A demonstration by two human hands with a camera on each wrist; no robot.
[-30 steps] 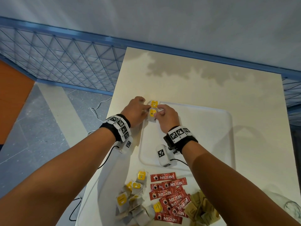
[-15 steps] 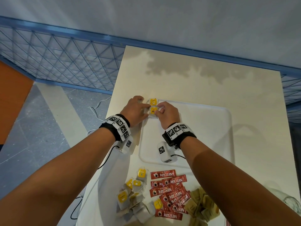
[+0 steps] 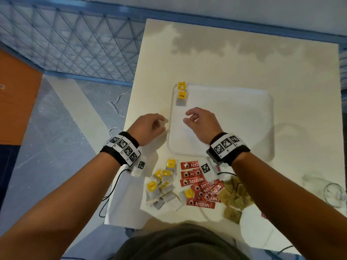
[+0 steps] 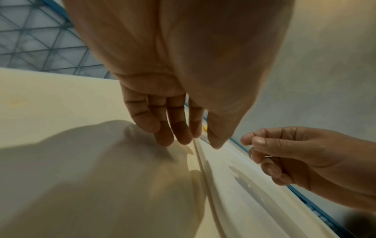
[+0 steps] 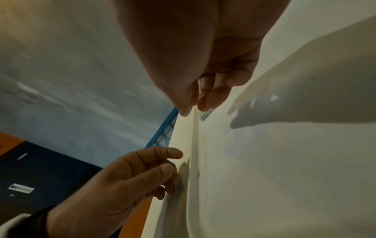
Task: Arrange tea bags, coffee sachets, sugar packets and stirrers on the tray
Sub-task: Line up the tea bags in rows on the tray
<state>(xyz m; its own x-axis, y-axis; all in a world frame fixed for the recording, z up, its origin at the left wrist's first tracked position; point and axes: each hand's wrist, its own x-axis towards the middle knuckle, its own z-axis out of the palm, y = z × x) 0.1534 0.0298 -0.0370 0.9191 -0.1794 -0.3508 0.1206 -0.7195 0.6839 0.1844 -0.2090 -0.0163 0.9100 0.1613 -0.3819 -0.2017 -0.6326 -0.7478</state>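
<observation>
A white tray [image 3: 234, 139] lies in the middle of the table. Two tea bags with yellow tags [image 3: 181, 96] lie one behind the other in its far left corner. My left hand [image 3: 163, 123] hovers just outside the tray's left rim, with relaxed fingers [image 4: 173, 128] that hold nothing. My right hand [image 3: 189, 117] hangs over the tray's left part, loosely curled and empty, with thumb and fingertips [image 5: 205, 101] close together. Near the front edge lie a heap of tea bags [image 3: 162, 188], red coffee sachets [image 3: 201, 186] and brown sugar packets [image 3: 234, 196].
A clear glass [image 3: 336, 192] stands at the table's right edge. A blue mesh fence [image 3: 75, 44] runs behind and to the left of the table. Cables hang off the table's left side. I see no stirrers.
Both hands have let go of the two tea bags in the tray's far left corner and drawn back toward me. The tea bags stay where they were laid.
</observation>
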